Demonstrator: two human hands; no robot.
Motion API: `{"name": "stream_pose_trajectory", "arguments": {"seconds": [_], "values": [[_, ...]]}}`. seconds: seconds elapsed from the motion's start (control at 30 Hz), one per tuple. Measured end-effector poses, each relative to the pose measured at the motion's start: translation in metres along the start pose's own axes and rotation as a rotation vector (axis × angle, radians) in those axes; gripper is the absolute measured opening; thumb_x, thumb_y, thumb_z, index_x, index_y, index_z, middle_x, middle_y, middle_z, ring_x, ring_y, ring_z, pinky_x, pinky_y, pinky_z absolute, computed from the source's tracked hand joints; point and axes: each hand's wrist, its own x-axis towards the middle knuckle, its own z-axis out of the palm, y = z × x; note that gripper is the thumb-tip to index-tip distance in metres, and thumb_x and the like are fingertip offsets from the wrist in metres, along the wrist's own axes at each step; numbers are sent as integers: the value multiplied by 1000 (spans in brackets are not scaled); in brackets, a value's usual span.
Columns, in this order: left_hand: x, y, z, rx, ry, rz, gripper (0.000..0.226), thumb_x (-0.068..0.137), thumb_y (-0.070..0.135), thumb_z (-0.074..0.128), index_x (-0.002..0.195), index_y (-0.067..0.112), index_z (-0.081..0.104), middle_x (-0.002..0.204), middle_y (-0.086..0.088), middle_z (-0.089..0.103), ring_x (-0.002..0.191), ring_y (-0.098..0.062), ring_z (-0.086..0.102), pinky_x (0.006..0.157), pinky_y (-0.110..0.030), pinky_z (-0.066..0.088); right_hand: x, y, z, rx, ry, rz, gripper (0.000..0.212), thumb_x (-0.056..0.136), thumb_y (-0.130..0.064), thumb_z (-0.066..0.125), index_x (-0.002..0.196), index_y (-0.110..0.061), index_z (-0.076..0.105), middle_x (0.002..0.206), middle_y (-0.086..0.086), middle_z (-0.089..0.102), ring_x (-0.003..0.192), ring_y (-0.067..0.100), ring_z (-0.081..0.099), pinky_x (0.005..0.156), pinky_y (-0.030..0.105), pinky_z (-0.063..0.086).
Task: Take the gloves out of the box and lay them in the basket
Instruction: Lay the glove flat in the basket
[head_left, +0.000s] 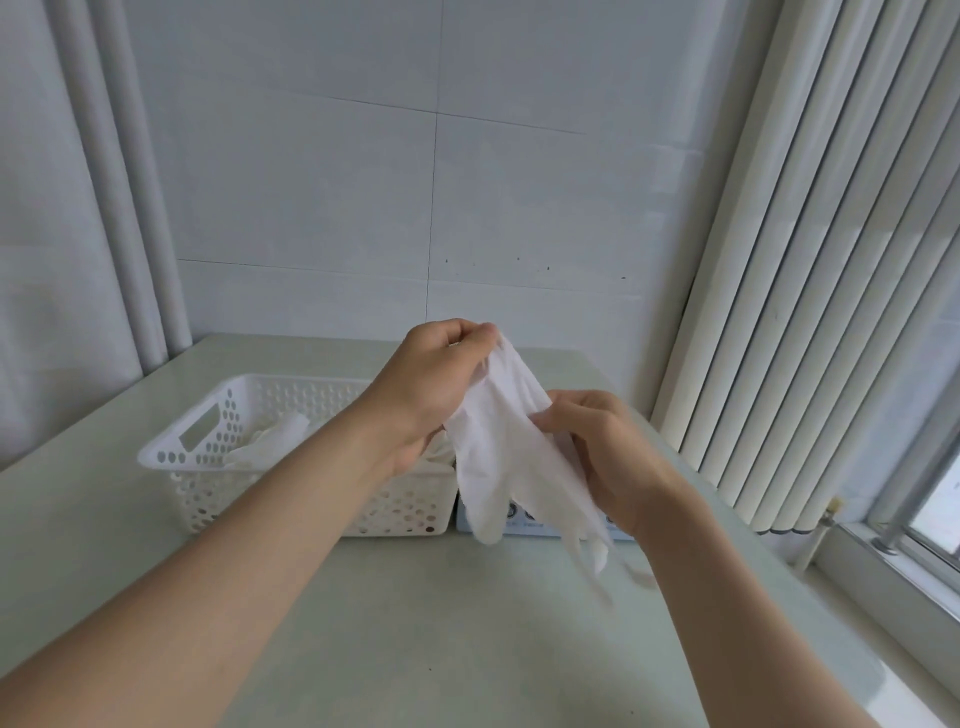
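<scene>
Nearest, right hand (602, 457) pinching the side of a thin white disposable glove (511, 457); left hand (431, 384) gripping its cuff above. Behind the left wrist, white perforated plastic basket (208, 452) with gloves inside; pale blue box (524, 519) under the right hand. Limp dangling fingers could snag the basket rim, spilling outside

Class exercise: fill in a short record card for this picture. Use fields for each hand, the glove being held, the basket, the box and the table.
left hand: raised, pinching the top end of the held glove
right hand: gripping the same glove lower down, at its side
held glove: white, thin, stretched between both hands, fingers dangling down
basket: white, perforated, already has white gloves inside
box: light blue, right beside the basket, mostly hidden behind the glove
table: pale green, glossy
</scene>
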Motion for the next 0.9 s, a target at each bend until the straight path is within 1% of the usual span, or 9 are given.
{"name": "stream_pose_trajectory", "arguments": {"seconds": [0.07,0.17,0.23,0.33,0.47,0.57,0.67,0.8,0.9], "values": [[-1,6,-3,-39,-20,-58,30,108,31,55,85,13,60,68,0,52,60,-17,52,60,-27,40,1,1,1,22,9,32,54,72,-20,74,90,22,46,89,21,50,76,41,43,72,49,34],[3,6,-13,53,13,-120,27,109,27,50,86,13,54,69,-3,55,50,-19,54,44,-22,39,-1,0,4,7,86,31,37,83,-16,71,90,17,57,81,24,61,73,36,57,72,46,42],[9,0,-23,235,40,-122,23,109,27,47,92,12,53,80,-9,54,63,-24,54,48,-26,43,-1,0,9,-127,202,2,18,89,-16,70,82,1,72,77,18,70,69,28,64,67,39,49],[16,-11,-41,632,86,-44,23,108,24,42,90,12,50,80,-9,48,68,-25,45,46,-25,45,2,7,21,-430,416,-128,17,90,-17,66,82,-20,80,68,3,75,61,23,69,58,32,55],[24,-24,-61,991,187,-13,29,108,22,37,83,8,42,88,-10,56,72,-31,52,66,-36,45,12,23,30,-663,518,-252,17,94,-19,64,82,-24,76,52,1,64,46,18,52,52,31,49],[26,-27,-69,1047,186,-56,20,105,12,38,86,10,44,91,-9,56,71,-30,56,67,-36,47,18,29,40,-667,546,-273,16,99,-23,62,88,-30,72,57,-5,67,63,17,67,62,32,55],[26,-25,-78,1046,182,-83,14,109,17,35,105,10,47,100,-8,56,73,-30,65,65,-38,57,23,27,54,-625,587,-294,12,101,-24,61,96,-28,71,68,-12,66,76,13,63,62,21,48],[26,-20,-93,994,146,-159,11,109,16,35,116,15,44,107,-6,54,75,-29,67,53,-32,53,38,17,68,-649,602,-335,13,101,-18,57,100,-23,69,71,-8,66,64,11,59,63,34,51],[27,-23,-108,1062,168,-195,13,107,15,36,118,12,43,105,-8,54,75,-30,66,55,-32,50,55,12,77,-746,525,-354,15,104,-20,56,108,-20,70,90,-2,71,79,16,64,72,37,56]]}}
